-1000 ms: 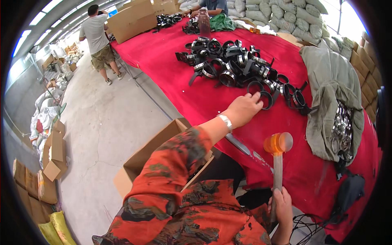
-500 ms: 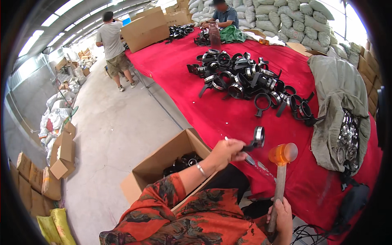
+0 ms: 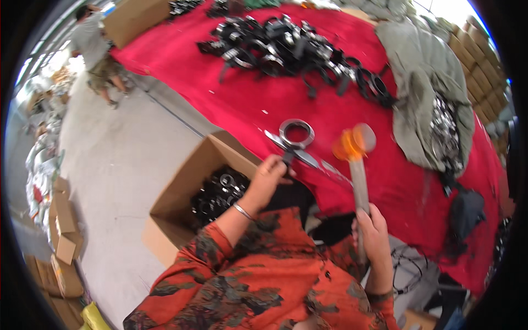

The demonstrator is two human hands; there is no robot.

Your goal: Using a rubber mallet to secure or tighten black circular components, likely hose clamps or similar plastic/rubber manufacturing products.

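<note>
My left hand (image 3: 269,177) grips a metal ring clamp (image 3: 296,135) by its black stem, holding it upright over the near edge of the red table (image 3: 220,99). A long metal strip (image 3: 308,157) lies on the cloth just behind the clamp. My right hand (image 3: 373,231) is closed around the grey handle of a mallet with an orange head (image 3: 353,142), which is raised beside the clamp, to its right. A pile of similar black and silver clamps (image 3: 286,47) lies farther back on the table.
An open cardboard box (image 3: 206,190) holding dark clamps stands on the floor against the table at my left. Grey-green cloth (image 3: 426,82) with shiny parts lies at the right. A person (image 3: 96,49) stands at the far left; cardboard boxes (image 3: 60,236) line the floor's left edge.
My left hand reached to the clamp pile, took one clamp and pulled it back to the near table edge. The mallet has stayed raised at its right.
</note>
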